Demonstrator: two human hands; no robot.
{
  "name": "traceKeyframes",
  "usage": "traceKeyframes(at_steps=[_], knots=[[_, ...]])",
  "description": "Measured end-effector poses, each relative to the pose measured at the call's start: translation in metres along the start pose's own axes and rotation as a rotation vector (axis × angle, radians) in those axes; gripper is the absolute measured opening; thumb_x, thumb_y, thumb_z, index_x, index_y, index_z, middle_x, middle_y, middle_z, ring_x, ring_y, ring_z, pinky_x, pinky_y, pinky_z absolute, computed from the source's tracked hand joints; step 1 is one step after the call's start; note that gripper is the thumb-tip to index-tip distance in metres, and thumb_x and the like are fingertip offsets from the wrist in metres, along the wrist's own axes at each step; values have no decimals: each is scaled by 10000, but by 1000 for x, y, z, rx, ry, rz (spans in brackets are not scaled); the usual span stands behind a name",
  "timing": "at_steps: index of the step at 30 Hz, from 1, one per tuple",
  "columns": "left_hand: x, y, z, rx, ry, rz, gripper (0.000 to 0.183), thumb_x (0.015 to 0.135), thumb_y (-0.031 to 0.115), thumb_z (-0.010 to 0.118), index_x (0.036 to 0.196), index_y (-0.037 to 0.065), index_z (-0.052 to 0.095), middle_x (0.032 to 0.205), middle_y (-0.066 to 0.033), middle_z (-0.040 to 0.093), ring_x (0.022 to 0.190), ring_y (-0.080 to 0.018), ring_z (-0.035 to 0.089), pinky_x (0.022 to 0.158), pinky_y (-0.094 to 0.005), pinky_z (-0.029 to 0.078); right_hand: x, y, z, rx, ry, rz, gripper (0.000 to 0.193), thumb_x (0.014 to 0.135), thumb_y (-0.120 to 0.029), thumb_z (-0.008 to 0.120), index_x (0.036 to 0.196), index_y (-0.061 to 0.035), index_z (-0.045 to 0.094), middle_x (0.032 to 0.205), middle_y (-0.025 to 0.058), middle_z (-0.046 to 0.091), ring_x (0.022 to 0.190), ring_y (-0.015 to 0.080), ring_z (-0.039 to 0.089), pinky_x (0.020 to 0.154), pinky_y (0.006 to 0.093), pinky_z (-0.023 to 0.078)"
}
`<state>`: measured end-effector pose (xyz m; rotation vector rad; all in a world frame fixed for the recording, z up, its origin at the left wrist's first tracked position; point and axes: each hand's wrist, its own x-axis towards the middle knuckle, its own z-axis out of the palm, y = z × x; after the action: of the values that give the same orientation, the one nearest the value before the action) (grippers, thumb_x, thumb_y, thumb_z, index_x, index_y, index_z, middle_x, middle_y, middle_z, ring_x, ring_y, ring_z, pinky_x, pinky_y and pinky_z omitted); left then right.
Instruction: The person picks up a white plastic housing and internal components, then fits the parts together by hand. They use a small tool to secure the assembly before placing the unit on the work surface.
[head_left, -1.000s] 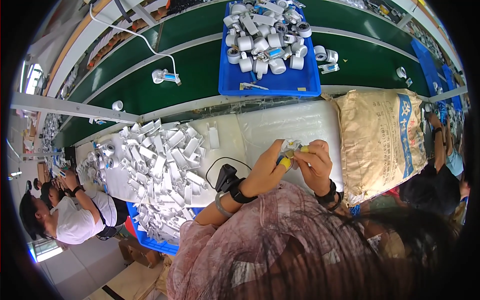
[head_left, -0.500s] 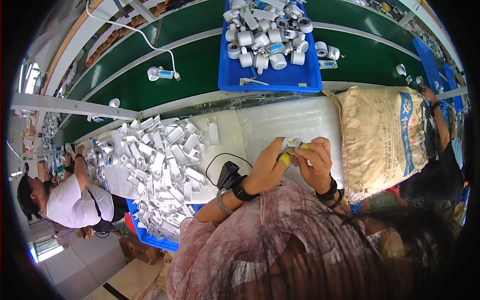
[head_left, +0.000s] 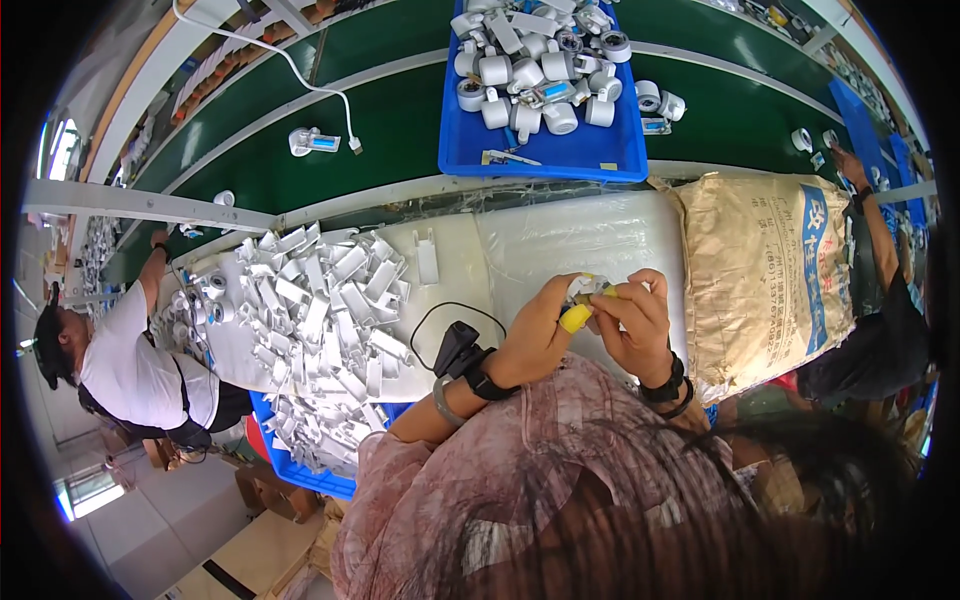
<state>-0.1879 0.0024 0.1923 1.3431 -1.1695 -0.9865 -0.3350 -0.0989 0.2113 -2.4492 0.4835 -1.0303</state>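
Both my hands are closed around one small white part, held up over the front of the worktable. My left hand grips it from the left, and my right hand pinches at its right side. Yellow coverings show on some of my fingertips. Fingers hide most of the part, so its exact kind is unclear. Left of my hands, many white plastic channel-shaped housings lie heaped on the table, and a single housing lies apart from them. A clear plastic-wrapped surface extends beyond my hands.
A blue tray of round white device bodies stands on the green conveyor. A brown paper sack is at right. Another blue bin stands at lower left. A white cable hangs over the belt. One person works on each side.
My hands stay almost in place, with small finger movements around the part. The person at left has stretched an arm toward the conveyor; the right-hand person's hand has shifted slightly.
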Motion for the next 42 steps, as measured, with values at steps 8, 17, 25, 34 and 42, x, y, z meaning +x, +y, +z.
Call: traceKeyframes(at_steps=[8,17,25,34,42], knots=[[-2,-5,2,23,22,-58,318,918,43,429,1229,-4,478,926,-77,561,733,-131,542,659,-265,458,-2,-2,5,-4,5,9,264,679,10,747,919,-72,674,807,37,612,719,178,587,816,394,411],[-5,-10,-1,52,0,-50,286,934,37,457,1213,-17,488,927,-92,566,752,-137,559,686,-277,474,-5,2,7,19,-67,-1,246,692,4,749,908,-70,656,826,54,593,782,223,586,841,424,457],[-3,-2,-2,-31,-8,-105,276,967,104,475,1219,-5,492,931,-80,583,725,-124,570,653,-269,474,-16,7,13,46,-30,-3,243,681,27,756,886,-47,647,861,88,575,868,321,578,775,399,507],[-4,-3,4,-45,35,-149,199,978,120,446,1114,3,532,767,-39,571,670,-105,547,593,-248,444,-17,1,16,25,6,20,250,666,36,761,875,-36,644,853,92,564,871,323,577,819,413,507],[12,-13,-32,-72,-53,-336,232,966,107,428,1144,33,557,796,-53,607,621,-103,544,560,-241,472,4,23,23,51,-49,32,259,714,-45,754,949,-55,647,857,75,618,815,273,593,811,416,475]])
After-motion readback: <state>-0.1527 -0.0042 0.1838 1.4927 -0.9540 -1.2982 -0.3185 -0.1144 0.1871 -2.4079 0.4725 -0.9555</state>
